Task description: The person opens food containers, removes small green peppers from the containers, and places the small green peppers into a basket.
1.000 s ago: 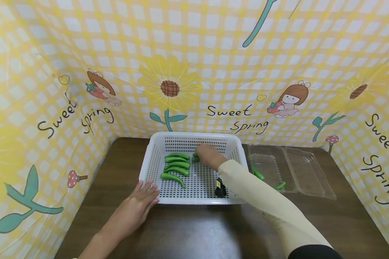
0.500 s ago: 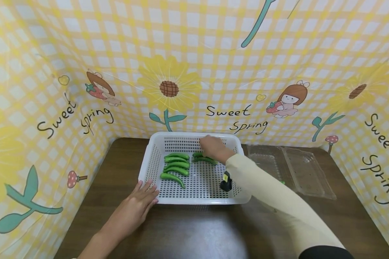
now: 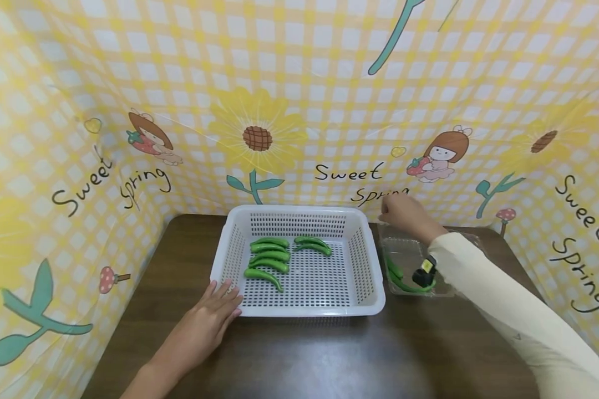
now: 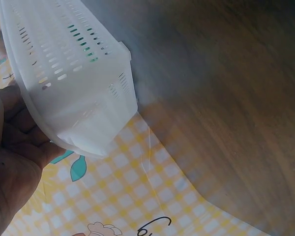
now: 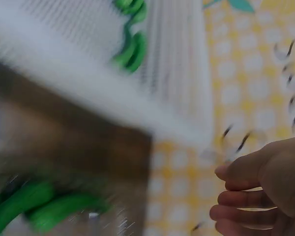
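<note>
A white perforated plastic basket (image 3: pixel 299 311) stands on the table with several curved green chili peppers (image 3: pixel 264 255) stacked in its left half. Farther right inside lie two more green peppers (image 3: pixel 313 245), side by side. My left hand (image 3: pixel 207 318) rests on the basket's front left corner, fingers laid over the rim; the left wrist view has the palm against the rim (image 4: pixel 37 115). Above the clear plastic container (image 3: pixel 404 249), my right hand (image 3: pixel 409 216) is raised, holding nothing, with loosely bent fingers (image 5: pixel 241 199). Green peppers (image 3: pixel 394 271) lie in that container, partly hidden by the black wrist camera.
The clear container's lid, mostly hidden behind the right sleeve (image 3: pixel 479 277), lies to its right. A brown wooden table (image 3: pixel 299 360) carries everything. Yellow checked cloth (image 3: pixel 299 111) hangs close behind the basket and along both sides.
My right hand has left the two peppers in the basket and moved right, over the clear container. The basket has stayed put, with my left hand still on its corner.
</note>
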Available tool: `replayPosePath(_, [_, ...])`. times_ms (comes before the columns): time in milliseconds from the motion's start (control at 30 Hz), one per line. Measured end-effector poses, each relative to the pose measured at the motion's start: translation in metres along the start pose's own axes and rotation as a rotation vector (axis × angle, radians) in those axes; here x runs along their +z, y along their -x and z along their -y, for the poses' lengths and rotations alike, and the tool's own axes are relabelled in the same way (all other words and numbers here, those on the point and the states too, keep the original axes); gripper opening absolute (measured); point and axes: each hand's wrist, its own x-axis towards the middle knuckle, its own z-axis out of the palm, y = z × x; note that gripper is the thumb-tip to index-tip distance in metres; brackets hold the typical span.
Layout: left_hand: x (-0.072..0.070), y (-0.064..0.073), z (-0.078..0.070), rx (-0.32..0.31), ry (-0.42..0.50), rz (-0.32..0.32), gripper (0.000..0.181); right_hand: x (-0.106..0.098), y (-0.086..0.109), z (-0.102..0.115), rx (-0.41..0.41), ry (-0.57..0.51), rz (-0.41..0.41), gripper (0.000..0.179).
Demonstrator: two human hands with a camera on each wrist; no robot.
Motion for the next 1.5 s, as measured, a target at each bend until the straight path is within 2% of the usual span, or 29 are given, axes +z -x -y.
replayPosePath(133, [0.0,0.0,0.001,0.006,0.003,-0.005,0.033,0.023,0.016,-0.034,0.034,-0.045,0.065,0.011])
replayPosePath(300, [0.001,0.001,0.001,0.012,0.003,-0.008,0.033,0.051,0.031,-0.055,0.029,-0.132,0.186,0.012])
replayPosePath(467, [0.001,0.003,0.001,0.009,0.01,-0.011,0.033,0.069,0.038,-0.055,0.051,-0.21,0.278,0.021])
replayPosePath(567, [0.0,0.003,0.001,0.013,0.011,-0.014,0.032,0.078,0.039,-0.052,0.085,-0.231,0.285,0.017])
replayPosePath(700, [0.0,0.003,0.002,0.022,0.007,-0.015,0.031,0.088,0.041,-0.05,0.098,-0.211,0.281,0.034])
replayPosePath(800, [0.0,0.002,0.001,0.024,0.011,-0.017,0.031,0.093,0.042,-0.05,0.103,-0.205,0.268,0.04])
replayPosePath(1067, [0.0,0.0,0.002,0.038,0.011,-0.035,0.028,0.096,0.043,-0.053,0.115,-0.244,0.222,0.046])
replayPosePath(1233, [0.0,-0.001,0.002,0.037,0.009,-0.03,0.028,0.087,0.041,-0.056,0.108,-0.223,0.222,0.045])
replayPosePath(1500, [-0.001,-0.001,0.0,0.021,0.01,-0.015,0.032,0.057,0.029,-0.053,0.076,-0.19,0.127,0.011])
